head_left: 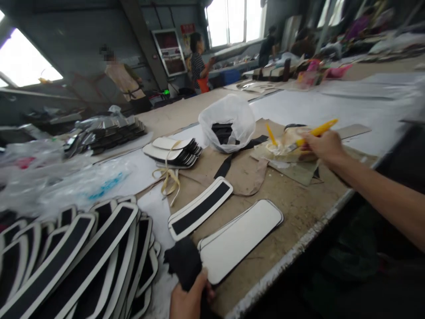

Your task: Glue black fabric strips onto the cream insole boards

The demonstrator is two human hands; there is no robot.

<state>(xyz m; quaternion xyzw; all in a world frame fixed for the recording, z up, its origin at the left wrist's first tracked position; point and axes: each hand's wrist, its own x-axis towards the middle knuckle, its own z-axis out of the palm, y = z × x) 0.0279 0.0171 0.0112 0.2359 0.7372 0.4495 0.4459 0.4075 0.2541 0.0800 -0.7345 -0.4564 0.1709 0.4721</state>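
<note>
My right hand [322,145] grips a yellow-handled brush [324,127], its bristles down at a shallow dish [300,156] smeared with pale, paste-like stuff. A second yellow handle [271,134] sticks up from the same dish. At the near edge, my left hand [189,299] is closed on black fabric strips [184,261], thumb on top. Right beside it lie overlapping white curved panels [242,239]. Just beyond is a white-edged panel [201,208] with a black strip along its middle.
A large pile of black-and-white panels [109,248] covers the left. A tied stack [172,150] and a white plastic bag [229,115] with black pieces stand farther back. The table edge [299,248] runs diagonally at right. Other people are in the background.
</note>
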